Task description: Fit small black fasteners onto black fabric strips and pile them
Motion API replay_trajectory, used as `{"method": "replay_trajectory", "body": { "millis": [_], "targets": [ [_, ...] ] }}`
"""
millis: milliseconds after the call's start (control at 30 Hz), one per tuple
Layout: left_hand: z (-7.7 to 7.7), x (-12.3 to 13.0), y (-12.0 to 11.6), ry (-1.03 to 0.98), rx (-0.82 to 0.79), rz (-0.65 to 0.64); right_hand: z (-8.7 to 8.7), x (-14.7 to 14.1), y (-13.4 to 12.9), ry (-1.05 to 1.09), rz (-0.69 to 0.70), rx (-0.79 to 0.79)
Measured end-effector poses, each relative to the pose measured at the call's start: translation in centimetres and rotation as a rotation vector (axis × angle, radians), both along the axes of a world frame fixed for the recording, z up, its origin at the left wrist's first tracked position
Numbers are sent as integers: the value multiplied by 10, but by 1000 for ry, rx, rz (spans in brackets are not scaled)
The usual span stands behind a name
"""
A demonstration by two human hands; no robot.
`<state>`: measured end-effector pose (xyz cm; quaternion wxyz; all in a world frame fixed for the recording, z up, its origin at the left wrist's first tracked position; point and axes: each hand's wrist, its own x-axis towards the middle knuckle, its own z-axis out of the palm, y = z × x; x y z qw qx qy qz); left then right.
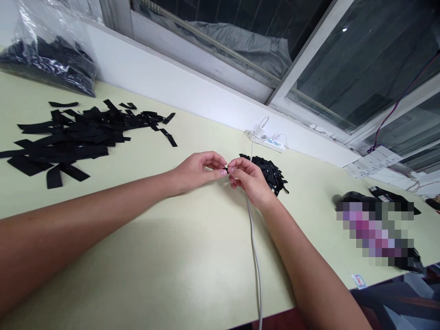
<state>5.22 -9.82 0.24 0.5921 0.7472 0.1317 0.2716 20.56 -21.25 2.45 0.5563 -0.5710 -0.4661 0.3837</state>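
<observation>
Over the middle of the pale table, my left hand (199, 172) and my right hand (250, 178) meet at the fingertips. Thumbs and fingers of both pinch a small black piece (226, 170), mostly covered, that looks like a bit of black fabric strip. Just behind my right hand lies a heap of small black pieces (270, 172), partly hidden by it. Farther off, to the left of my left hand, a loose pile of black fabric strips (79, 135) spreads over the table, some long and some short.
A clear plastic bag (51, 59) full of black pieces stands at the back left. A white power strip (271, 141) sits by the wall, and a grey cable (254, 256) crosses the table beneath my right hand. Dark items, partly pixelated, lie at the right near a small label (359, 281).
</observation>
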Motion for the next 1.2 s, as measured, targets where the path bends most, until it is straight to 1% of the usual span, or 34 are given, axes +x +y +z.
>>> {"method": "replay_trajectory", "body": {
  "millis": [100, 167, 233, 367, 467, 600, 733, 1200],
  "targets": [
    [1, 0, -1, 30, 107, 161, -2, 1, 0, -19, -41, 15],
    [1, 0, -2, 65, 160, 203, -4, 2, 1, -34, -44, 39],
    [1, 0, -2, 81, 192, 197, -6, 3, 2, -48, -38, 67],
    [2, 0, -4, 73, 192, 166, -9, 4, 3, -78, -25, 94],
    [3, 0, -5, 75, 169, 160, -9, 4, 3, -107, -19, 87],
    [3, 1, -6, 77, 123, 181, -8, 3, 1, -179, -23, 72],
    [2, 1, -5, 65, 88, 187, -10, 4, 1, -243, -29, 88],
    [0, 1, -3, 52, 76, 166, -8, 5, 1, -256, -31, 109]
  ]
}}
